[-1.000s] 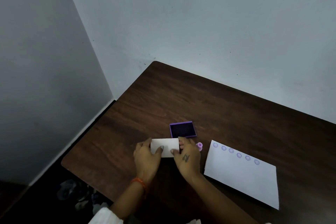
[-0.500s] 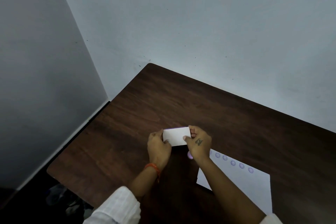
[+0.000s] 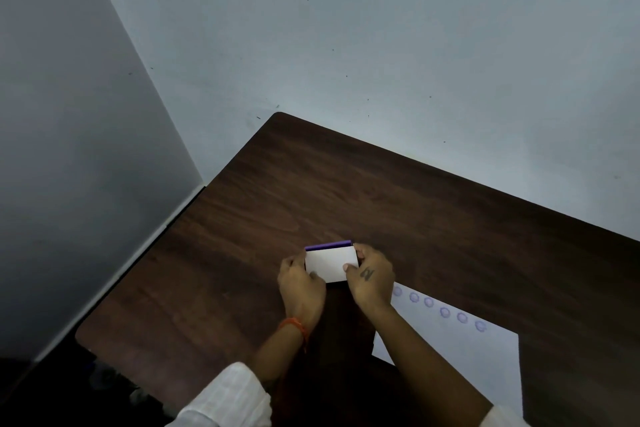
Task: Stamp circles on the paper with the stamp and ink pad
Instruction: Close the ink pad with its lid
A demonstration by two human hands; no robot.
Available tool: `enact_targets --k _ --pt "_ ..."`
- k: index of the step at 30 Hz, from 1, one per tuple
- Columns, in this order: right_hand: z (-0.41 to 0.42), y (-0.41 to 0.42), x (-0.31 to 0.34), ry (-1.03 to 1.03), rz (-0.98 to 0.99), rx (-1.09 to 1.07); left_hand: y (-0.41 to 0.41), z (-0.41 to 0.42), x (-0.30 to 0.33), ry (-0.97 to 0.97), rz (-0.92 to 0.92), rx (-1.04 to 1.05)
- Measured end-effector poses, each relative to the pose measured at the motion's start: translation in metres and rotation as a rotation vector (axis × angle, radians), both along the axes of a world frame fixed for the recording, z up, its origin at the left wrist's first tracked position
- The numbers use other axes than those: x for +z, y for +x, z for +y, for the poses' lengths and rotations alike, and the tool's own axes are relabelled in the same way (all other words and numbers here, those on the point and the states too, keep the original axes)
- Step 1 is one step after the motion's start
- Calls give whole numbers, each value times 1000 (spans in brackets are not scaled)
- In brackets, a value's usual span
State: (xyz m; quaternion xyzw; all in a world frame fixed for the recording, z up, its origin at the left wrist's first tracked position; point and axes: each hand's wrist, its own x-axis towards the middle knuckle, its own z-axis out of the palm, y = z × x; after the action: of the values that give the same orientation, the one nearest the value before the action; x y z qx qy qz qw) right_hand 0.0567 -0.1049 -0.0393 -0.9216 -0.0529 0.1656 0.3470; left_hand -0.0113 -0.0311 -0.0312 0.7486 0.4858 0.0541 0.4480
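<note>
A white lid lies over the purple ink pad, of which only the far edge shows. My left hand grips the lid's left side and my right hand grips its right side. A white sheet of paper lies to the right, with a row of several purple stamped circles along its far edge. The stamp is hidden from view.
The dark wooden table stands in a corner between two pale walls. Its left edge drops to a dark floor with some clutter below.
Both hands carried the white lid from the near side of the ink pad onto it. The open dark pad is now covered and the small stamp has gone out of sight.
</note>
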Motion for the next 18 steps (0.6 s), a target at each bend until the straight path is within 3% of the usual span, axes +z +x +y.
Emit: enact_targets --k 18 --pt "-2 6 -6 35 -5 37 -1 10 -5 -27 -7 -8"
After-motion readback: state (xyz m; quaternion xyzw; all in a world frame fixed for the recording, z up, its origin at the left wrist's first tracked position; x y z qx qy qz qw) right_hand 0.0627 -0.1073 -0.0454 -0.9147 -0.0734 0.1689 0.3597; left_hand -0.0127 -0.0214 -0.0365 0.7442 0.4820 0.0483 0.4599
